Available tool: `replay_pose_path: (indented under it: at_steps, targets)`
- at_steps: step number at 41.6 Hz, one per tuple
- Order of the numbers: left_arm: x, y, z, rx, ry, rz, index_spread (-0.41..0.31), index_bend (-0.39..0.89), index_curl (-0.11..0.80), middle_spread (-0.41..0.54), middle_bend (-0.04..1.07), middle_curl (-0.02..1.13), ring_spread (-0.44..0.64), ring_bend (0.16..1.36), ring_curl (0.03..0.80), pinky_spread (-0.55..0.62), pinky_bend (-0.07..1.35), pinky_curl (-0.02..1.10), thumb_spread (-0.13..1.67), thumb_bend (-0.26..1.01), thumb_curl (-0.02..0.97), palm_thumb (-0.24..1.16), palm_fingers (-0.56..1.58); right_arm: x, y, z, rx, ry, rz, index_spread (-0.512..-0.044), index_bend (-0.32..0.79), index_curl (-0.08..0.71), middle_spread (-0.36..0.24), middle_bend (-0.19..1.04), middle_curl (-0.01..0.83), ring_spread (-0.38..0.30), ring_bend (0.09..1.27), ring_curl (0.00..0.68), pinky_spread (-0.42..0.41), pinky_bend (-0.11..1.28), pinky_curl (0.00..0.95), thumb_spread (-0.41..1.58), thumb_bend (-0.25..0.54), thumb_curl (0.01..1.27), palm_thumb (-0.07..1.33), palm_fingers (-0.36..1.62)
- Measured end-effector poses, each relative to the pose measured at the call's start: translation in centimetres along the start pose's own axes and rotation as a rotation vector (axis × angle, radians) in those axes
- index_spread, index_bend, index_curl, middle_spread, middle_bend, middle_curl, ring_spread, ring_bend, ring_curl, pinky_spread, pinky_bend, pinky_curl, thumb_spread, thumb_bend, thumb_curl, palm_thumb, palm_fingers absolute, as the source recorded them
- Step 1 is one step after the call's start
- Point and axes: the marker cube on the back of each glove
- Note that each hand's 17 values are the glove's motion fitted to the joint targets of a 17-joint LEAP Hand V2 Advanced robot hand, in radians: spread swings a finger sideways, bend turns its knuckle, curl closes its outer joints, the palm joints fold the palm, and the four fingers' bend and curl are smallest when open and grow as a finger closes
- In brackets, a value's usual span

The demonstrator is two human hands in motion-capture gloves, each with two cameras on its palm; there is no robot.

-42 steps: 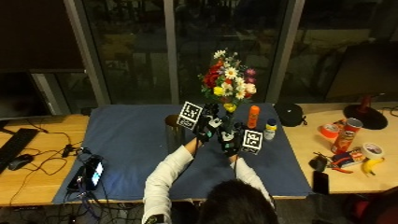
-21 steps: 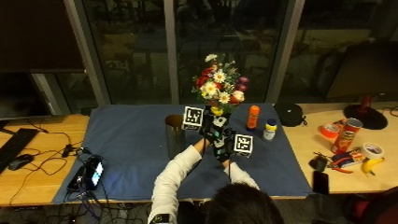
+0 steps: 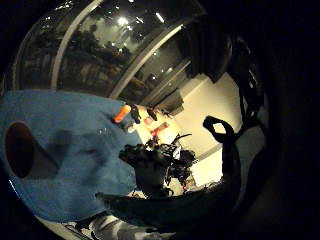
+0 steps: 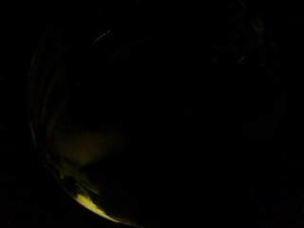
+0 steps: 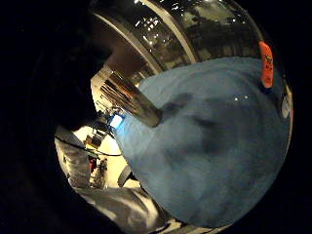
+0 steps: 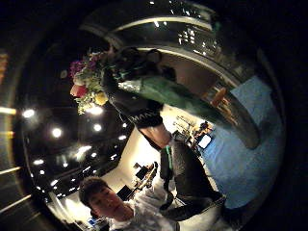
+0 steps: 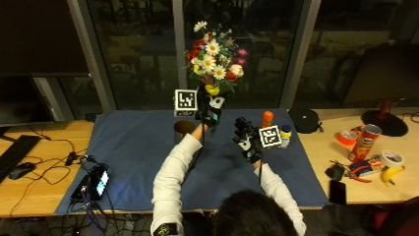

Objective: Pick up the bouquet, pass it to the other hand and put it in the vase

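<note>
**Flowers held high over the vase**

Outside view: the left hand (image 7: 208, 114) is raised, fingers wrapped round the bouquet (image 7: 213, 61) stems, above the vase (image 7: 184, 128) on the blue cloth (image 7: 131, 147). The right hand (image 7: 247, 137) hangs near it, fingers loose, holding nothing. A Pringles can (image 7: 362, 142) stands far right.

Right thumb view: only here do the green stems show in the glove.

Left thumb view: all dark.

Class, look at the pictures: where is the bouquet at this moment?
In the outside view the bouquet is held upright in the left hand, raised above the vase on the blue cloth, left of the right hand.
</note>
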Motion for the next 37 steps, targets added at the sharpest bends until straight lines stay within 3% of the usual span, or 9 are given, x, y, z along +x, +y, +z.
replay_pose_path:
  at_steps: [1,2,3,4,14,17,20,28,37]
  targets:
    - [0.5,-0.3,-0.4,0.010,0.001,0.002,-0.319,0.49,0.481,-0.334,0.76,0.56,-0.37,0.79,0.450,-0.37,0.62,0.44,0.33,-0.02,0.646,0.80,1.39,-0.1,-0.2,-0.2,-0.007,0.004,0.000,-0.300,0.07,0.437,-0.154,0.32,0.434,-0.136,0.55,0.408,-0.027,0.60,0.438,0.88,-0.056,0.55,0.57,0.58]
    - [0.9,-0.6,-0.7,0.019,0.001,0.001,-0.321,0.49,0.485,-0.336,0.76,0.56,-0.38,0.79,0.452,-0.37,0.62,0.44,0.32,-0.02,0.650,0.80,1.39,-0.2,-0.3,-0.5,-0.009,0.011,0.005,-0.291,0.14,0.447,-0.162,0.40,0.455,-0.164,0.57,0.414,-0.063,0.56,0.419,0.89,-0.042,0.55,0.58,0.80]
    - [1.4,-1.0,-1.2,0.030,0.000,-0.001,-0.327,0.49,0.488,-0.338,0.76,0.57,-0.38,0.79,0.454,-0.38,0.62,0.45,0.32,-0.03,0.656,0.80,1.38,-0.3,-0.5,-0.7,-0.008,0.022,0.016,-0.318,0.01,0.377,-0.131,0.25,0.396,-0.100,0.50,0.360,0.023,0.61,0.408,0.90,-0.057,0.54,0.55,0.48]
    - [2.0,-1.4,-1.7,0.043,-0.003,0.000,-0.330,0.49,0.491,-0.339,0.76,0.57,-0.38,0.79,0.456,-0.38,0.62,0.45,0.31,-0.03,0.661,0.80,1.38,-0.4,-0.7,-1.1,-0.006,0.037,0.026,-0.321,0.03,0.385,-0.121,0.24,0.405,-0.083,0.51,0.385,0.050,0.64,0.432,0.91,-0.055,0.53,0.54,0.43]
    - [4.9,-5.6,-7.0,0.208,-0.083,0.085,-0.342,0.48,0.516,-0.345,0.77,0.57,-0.38,0.79,0.469,-0.38,0.62,0.45,0.28,-0.03,0.703,0.79,1.37,0.4,-3.1,-4.0,-0.003,0.164,-0.194,-0.356,0.06,0.262,-0.059,0.17,0.356,0.018,0.50,0.340,0.193,0.74,0.408,0.97,-0.040,0.47,0.47,0.24]
    - [4.9,-6.6,-8.3,0.244,-0.107,0.095,-0.342,0.47,0.522,-0.343,0.77,0.57,-0.38,0.79,0.471,-0.38,0.62,0.46,0.28,-0.03,0.712,0.79,1.37,-0.8,-2.1,-3.8,0.012,0.089,0.035,-0.361,0.07,0.243,-0.047,0.17,0.350,0.034,0.50,0.335,0.209,0.74,0.401,0.98,-0.038,0.46,0.46,0.22]
    - [4.5,-7.2,-9.3,0.268,-0.136,0.096,-0.342,0.47,0.528,-0.342,0.77,0.56,-0.39,0.79,0.473,-0.38,0.62,0.46,0.28,-0.03,0.722,0.79,1.37,-1.3,-1.7,-3.7,0.021,0.030,0.155,-0.367,0.10,0.235,-0.045,0.18,0.346,0.037,0.51,0.335,0.220,0.72,0.393,0.99,-0.034,0.45,0.46,0.19]
    - [3.2,-7.9,-11.0,0.299,-0.132,0.064,-0.345,0.46,0.541,-0.342,0.77,0.56,-0.39,0.78,0.476,-0.38,0.62,0.46,0.27,-0.03,0.739,0.78,1.37,-0.4,-2.4,-4.0,0.034,0.044,0.166,-0.376,0.12,0.221,-0.061,0.19,0.342,0.023,0.49,0.322,0.229,0.69,0.371,1.00,-0.031,0.43,0.45,0.15]
    - [-1.6,-8.7,-12.2,0.293,-0.089,0.024,-0.341,0.44,0.549,-0.341,0.77,0.56,-0.39,0.78,0.478,-0.38,0.62,0.46,0.26,-0.03,0.758,0.77,1.37,0.4,-2.4,-3.9,0.048,-0.009,0.172,-0.380,0.14,0.219,-0.070,0.20,0.342,-0.003,0.49,0.313,0.233,0.66,0.348,1.01,-0.030,0.41,0.44,0.20]
